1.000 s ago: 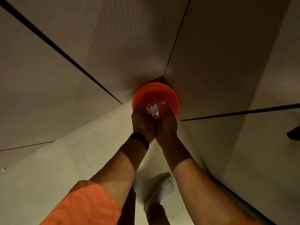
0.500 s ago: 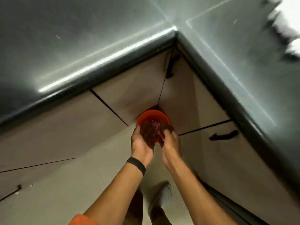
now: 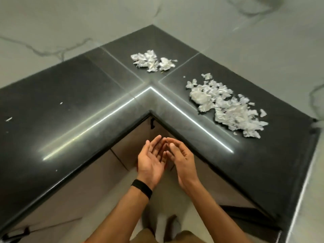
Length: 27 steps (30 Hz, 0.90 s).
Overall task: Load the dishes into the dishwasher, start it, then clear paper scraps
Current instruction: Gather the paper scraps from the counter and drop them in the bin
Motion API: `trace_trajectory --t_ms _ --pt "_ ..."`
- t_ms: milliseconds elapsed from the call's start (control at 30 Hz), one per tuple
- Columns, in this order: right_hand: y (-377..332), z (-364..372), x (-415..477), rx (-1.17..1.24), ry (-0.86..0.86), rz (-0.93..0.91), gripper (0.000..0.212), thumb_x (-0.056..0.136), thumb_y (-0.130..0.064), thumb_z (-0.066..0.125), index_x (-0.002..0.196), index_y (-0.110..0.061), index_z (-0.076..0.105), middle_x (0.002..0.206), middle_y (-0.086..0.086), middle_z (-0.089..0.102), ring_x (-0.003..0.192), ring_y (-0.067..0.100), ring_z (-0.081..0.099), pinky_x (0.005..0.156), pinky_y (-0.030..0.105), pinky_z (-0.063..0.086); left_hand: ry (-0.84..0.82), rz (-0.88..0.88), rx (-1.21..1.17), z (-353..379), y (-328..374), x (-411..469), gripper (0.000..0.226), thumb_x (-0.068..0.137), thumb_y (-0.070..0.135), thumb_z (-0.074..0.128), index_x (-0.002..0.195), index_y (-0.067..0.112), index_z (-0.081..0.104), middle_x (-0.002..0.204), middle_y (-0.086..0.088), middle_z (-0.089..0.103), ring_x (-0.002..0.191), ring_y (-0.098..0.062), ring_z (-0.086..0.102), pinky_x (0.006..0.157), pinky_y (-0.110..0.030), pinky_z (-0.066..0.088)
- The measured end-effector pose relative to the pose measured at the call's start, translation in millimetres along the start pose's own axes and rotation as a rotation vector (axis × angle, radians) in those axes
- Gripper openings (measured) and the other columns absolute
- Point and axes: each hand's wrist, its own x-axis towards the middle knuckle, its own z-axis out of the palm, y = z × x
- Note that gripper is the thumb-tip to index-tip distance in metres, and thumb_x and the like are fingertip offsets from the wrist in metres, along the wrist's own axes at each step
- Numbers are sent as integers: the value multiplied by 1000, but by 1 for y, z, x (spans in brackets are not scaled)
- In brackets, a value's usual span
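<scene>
Right, both hands are up and empty: the left hand [image 3: 151, 161], wristband [image 3: 141, 188] at its wrist, and the right hand [image 3: 180, 158] sit low in the centre of the frame. Their palms are turned up and in, fingers loosely spread, tips nearly meeting, with nothing held in either. Just above them runs the inner corner of the dark counter [image 3: 70, 102], and that's where the work lies. The big pile [image 3: 226, 106] of paper scraps sprawls at centre right of the frame, well back from the edge. The small pile [image 3: 151, 60] sits at upper centre, beyond the corner seam, and a few flecks [image 3: 8, 119] dot the far left. Next up, by my reading, is another scoop, and the big pile is the one to go for. Come in from both sides with flat palms, sweep the scraps into a tight heap, close the hands under and around it, and lift slowly, since these light torn bits could flutter off a loose grip or skid on that glossy top. Compared with half a second ago, the view has swung up from the floor to the counter top. The orange bin the hands were dipped over is out of sight, and the hands have opened out and risen toward the counter edge.
</scene>
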Motion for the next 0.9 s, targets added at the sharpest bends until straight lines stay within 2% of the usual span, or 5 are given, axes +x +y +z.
trace_trajectory --t_ms 233,467,667,733,900 --pt "-32 -46 -10 -22 197 -110 20 101 -7 58 115 -10 72 111 6 75 108 23 70 96 40 57 -171 -161 98 56 -26 11 43 103 40 49 130 11 66 115 -10 70 100 -22 66 82 -31 50" --pt "-44 -110 5 15 323 -133 18 99 -5 61 112 -11 73 107 1 76 105 14 71 89 28 58 -212 -276 158 107 -73 36 43 103 40 49 130 10 66 118 -11 72 103 -23 66 84 -32 50" --pt "-48 -183 51 -55 357 -153 17 96 -6 68 106 -17 74 102 -2 77 101 14 72 85 30 60 -172 -286 183 156 -115 66 43 103 38 51 131 9 66 125 -13 71 108 -25 67 88 -34 52" --pt "-43 -209 74 -199 389 -152 15 95 -14 70 105 -24 75 99 -6 76 95 10 72 85 34 61 -137 -273 159 169 -126 77 43 102 38 53 131 8 65 127 -14 70 107 -25 67 88 -34 51" --pt "-37 -254 134 -853 386 -165 24 95 -34 68 119 -31 71 106 -14 69 81 -3 58 75 18 45 -54 -218 126 192 -142 104 43 100 38 54 130 8 66 127 -13 71 104 -24 68 87 -32 51"
